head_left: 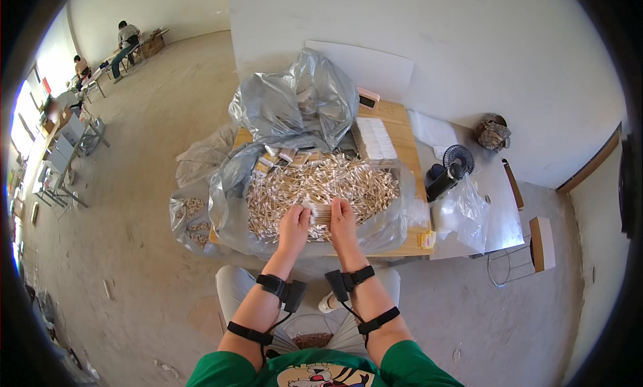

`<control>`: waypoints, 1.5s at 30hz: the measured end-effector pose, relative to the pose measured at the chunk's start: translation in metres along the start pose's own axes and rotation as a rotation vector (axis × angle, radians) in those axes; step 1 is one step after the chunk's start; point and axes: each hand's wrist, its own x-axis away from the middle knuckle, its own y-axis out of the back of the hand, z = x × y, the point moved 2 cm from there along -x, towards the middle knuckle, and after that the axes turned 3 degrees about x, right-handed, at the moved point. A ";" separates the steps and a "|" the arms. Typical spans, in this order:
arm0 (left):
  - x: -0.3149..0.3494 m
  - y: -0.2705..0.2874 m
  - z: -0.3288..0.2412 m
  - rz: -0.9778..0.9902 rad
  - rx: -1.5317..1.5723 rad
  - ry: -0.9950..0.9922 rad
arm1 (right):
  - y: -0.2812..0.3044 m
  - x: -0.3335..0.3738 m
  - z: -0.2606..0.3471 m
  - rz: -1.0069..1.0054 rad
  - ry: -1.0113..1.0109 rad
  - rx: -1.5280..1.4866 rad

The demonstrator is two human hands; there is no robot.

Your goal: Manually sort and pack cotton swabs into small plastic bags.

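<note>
A bundle of cotton swabs (321,215) lies crosswise between my hands, its wooden sticks side by side. My left hand (295,223) grips its left end, fingers closed round the white tips. At the other end, my right hand (342,219) is closed with the thumb on top. Both hands are over a big heap of loose cotton swabs (362,183), lying in every direction on grey plastic sheeting (231,206). Behind the heap, several small packed bundles of swabs (288,155) rest against the sheeting.
A wooden table (405,136) bears the heap, a stack of white packs (375,139) and a bulky grey plastic bag (268,102). To the right, a metal-topped table (499,219) holds a black bottle (445,179), a small fan (459,158) and clear plastic bags (462,216). Other people sit far left.
</note>
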 end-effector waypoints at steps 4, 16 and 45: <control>0.007 -0.001 0.002 0.059 0.137 0.061 | 0.010 0.006 0.010 -0.013 -0.070 0.004; 0.017 0.003 0.010 0.051 0.072 0.019 | 0.012 0.021 0.008 -0.077 0.000 0.051; 0.031 0.016 -0.008 0.069 0.476 0.404 | 0.011 0.044 0.019 -0.101 0.226 0.408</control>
